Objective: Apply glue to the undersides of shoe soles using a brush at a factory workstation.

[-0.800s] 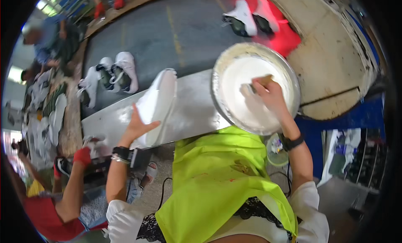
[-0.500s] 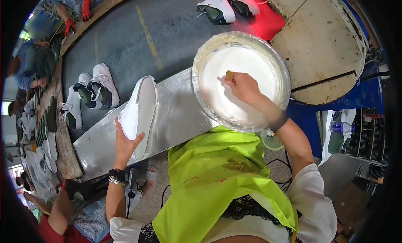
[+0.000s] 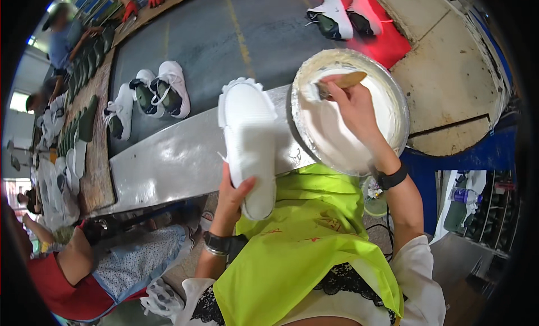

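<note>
My left hand (image 3: 231,198) grips a white shoe (image 3: 250,140) near its lower end. The shoe's long pale underside faces up, and its far end has a scalloped edge. My right hand (image 3: 355,104) is closed on a brush (image 3: 352,79) with a wooden handle. The brush's white-coated bristles are at the left inner wall of a round metal basin (image 3: 397,124). Thick white liquid (image 3: 337,132) lies inside the basin, and its wall is crusted with the same stuff.
On the dark conveyor belt (image 3: 210,51) stand several white-and-dark shoes (image 3: 171,89), and a pair (image 3: 331,17) lies by a red cloth (image 3: 393,45). A metal ledge (image 3: 163,163) runs along the belt. Other people work on the left, one wearing red gloves (image 3: 130,10).
The shoe has moved nearer to the basin and turned with its underside more toward me. My right hand has lifted the brush from the liquid to the basin's left wall. The view has shifted.
</note>
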`<control>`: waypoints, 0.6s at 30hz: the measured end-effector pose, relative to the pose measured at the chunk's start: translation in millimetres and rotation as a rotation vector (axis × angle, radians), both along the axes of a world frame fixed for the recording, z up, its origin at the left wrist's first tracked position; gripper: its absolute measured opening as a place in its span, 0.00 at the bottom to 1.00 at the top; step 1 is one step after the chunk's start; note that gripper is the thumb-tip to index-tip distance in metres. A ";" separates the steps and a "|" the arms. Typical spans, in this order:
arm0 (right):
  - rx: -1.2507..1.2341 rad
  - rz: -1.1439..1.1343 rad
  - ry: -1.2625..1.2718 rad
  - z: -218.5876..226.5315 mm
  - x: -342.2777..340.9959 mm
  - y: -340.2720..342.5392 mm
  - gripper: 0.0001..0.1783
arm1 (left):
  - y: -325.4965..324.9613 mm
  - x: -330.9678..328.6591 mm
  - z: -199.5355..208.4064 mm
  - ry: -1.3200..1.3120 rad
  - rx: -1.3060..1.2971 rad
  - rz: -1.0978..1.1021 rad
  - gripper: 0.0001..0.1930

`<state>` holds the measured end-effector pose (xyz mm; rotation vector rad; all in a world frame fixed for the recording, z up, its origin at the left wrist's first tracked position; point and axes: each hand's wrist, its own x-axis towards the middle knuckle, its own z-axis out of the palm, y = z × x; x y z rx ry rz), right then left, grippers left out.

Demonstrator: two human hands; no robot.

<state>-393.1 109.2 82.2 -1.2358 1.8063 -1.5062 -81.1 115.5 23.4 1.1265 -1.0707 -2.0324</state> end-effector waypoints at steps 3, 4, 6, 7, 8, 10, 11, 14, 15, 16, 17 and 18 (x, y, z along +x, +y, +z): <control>-0.096 0.144 -0.144 6.1 41.8 -26.2 0.10 | 5.2 -6.8 3.0 -0.011 -0.105 -0.020 0.42; -0.104 0.174 -0.200 5.1 53.4 -35.4 0.11 | 7.0 -6.4 3.6 -0.021 -0.169 -0.046 0.43; -0.048 0.182 -0.164 6.4 72.6 -39.0 0.11 | 9.9 -4.8 -1.9 -0.032 -0.185 -0.039 0.43; 0.006 0.178 -0.129 8.1 82.2 -38.3 0.12 | 9.2 -2.6 -4.7 -0.044 -0.201 -0.045 0.44; 0.078 0.213 -0.084 13.4 87.6 -29.8 0.12 | 8.3 0.4 -6.1 -0.045 -0.204 -0.038 0.44; 0.045 0.293 -0.116 9.7 96.7 -18.6 0.13 | 10.7 0.8 -6.9 -0.062 -0.219 -0.052 0.45; 0.011 0.369 -0.153 7.9 98.8 -17.3 0.13 | 10.0 2.0 -9.2 -0.058 -0.219 -0.051 0.45; 0.002 0.287 -0.186 3.2 84.5 -48.4 0.14 | 8.7 1.8 -12.2 -0.132 -0.210 -0.059 0.49; -0.031 0.233 -0.249 3.7 80.4 -60.2 0.14 | 7.2 2.2 -9.6 -0.112 -0.198 -0.058 0.50; -0.033 0.156 -0.210 4.8 75.8 -66.4 0.15 | 5.8 2.4 -8.2 -0.093 -0.185 -0.058 0.50; -0.034 0.146 -0.210 5.2 72.2 -64.0 0.15 | 5.1 3.1 -9.5 -0.092 -0.185 -0.068 0.50; 0.048 0.076 -0.023 5.2 69.6 -59.9 0.14 | 5.7 6.1 -11.7 -0.086 -0.194 -0.055 0.49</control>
